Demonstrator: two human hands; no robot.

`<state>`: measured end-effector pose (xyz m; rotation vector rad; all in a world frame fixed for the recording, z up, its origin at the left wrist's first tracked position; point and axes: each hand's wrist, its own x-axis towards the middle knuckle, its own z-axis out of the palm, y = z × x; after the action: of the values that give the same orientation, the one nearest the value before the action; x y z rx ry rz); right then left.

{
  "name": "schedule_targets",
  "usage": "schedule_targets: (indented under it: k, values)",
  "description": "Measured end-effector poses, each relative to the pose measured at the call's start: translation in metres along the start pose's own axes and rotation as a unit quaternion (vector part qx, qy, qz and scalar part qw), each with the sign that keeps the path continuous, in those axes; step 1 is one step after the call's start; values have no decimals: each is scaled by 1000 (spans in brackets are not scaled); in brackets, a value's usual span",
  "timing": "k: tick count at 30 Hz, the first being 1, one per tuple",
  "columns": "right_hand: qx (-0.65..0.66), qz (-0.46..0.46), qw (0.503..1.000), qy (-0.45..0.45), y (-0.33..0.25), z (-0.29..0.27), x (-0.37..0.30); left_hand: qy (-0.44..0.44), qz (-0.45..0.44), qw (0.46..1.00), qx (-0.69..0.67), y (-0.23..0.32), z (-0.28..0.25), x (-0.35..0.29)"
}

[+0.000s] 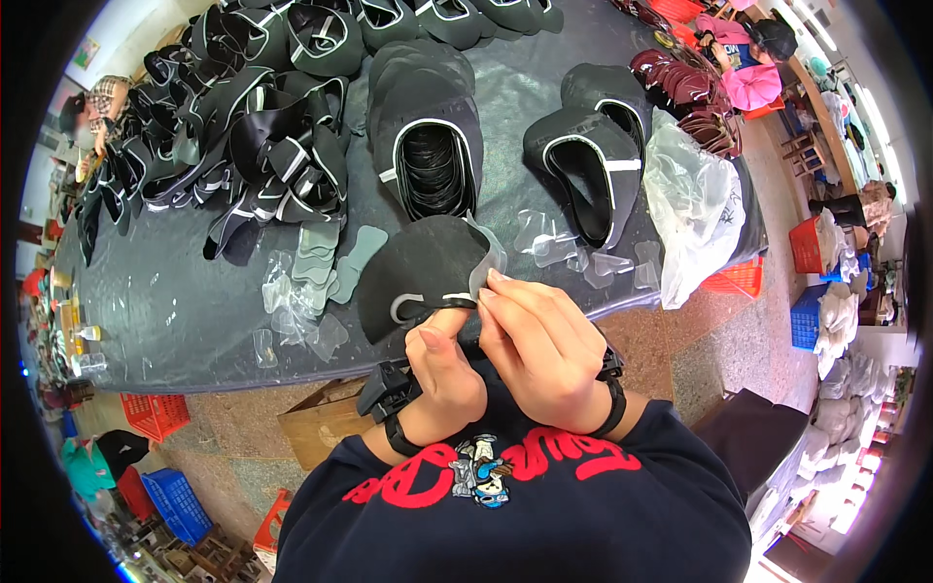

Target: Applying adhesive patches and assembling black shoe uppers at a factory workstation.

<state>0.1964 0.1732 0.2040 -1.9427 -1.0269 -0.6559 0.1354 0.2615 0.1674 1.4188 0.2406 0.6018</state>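
Observation:
Both hands work close together at the near edge of the table, in front of my chest. My left hand (pixel 447 377) is closed on the lower edge of a black shoe upper (pixel 413 260) with a white-trimmed edge, its thumb pointing up. My right hand (pixel 544 350) pinches the upper's right edge together with a curved translucent plastic piece (pixel 493 248) that stands up along it. Just beyond the held piece lies a nested stack of black shoe uppers (pixel 423 92), its white-rimmed opening toward me. The fingertips under the upper are partly hidden.
A heap of black uppers (pixel 262 136) covers the table's far left. More uppers (pixel 583 146) lie right, beside a clear plastic bag (pixel 690 209). Grey-green plastic pieces (pixel 316 255) and loose clear pieces (pixel 544 238) flank my hands. A cardboard box (pixel 326 428) is below the table edge.

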Motion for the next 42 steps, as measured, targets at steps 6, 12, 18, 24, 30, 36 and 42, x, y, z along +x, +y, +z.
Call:
schedule_targets:
  k: [6,12,18,24,30,36,42]
  values:
    - [-8,-2,1000,15,-2,3,-2,-17,30,997,63,-2,-2,2]
    - [-8,26,1000,15,-3,4,-4,-28,21,996,77,-2,-4,0]
    - [13,4,1000,20,0,8,-5,-4,41,997,68,-5,-6,1]
    - [-12,24,1000,8,-4,8,-2,-35,14,996,86,-3,-8,1]
    - [19,80,997,7,-1,7,-2,-20,20,994,102,-13,-10,0]
    - [60,122,991,-3,2,4,2,-6,-25,999,35,-7,-7,2]
    - [82,146,986,-23,6,3,2,23,-41,999,-3,-7,-2,6]
